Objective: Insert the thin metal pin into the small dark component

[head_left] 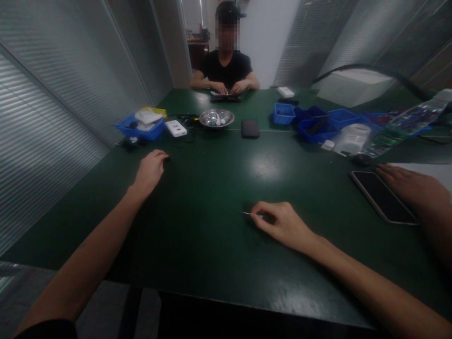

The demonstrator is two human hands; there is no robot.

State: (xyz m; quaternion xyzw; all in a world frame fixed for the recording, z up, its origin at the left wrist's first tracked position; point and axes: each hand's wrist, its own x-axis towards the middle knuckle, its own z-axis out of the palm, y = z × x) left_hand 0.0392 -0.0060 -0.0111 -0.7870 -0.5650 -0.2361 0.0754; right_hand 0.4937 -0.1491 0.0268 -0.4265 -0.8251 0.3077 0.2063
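My right hand rests low over the green table, right of the middle. Its thumb and forefinger pinch a thin metal tool, whose bright narrow tip points left; the rest is hidden in the fingers. My left hand is farther forward on the left side, with its fingers drawn together and pointing right. Something small and dark may lie at its fingertips, but I cannot make it out. Just beyond that hand are a white power bank and a blue basket of mixed items.
A steel bowl with small parts and a black square box stand mid-table. Blue bins and a tilted plastic bottle are at right. Another person's hand lies by a phone. A person sits opposite.
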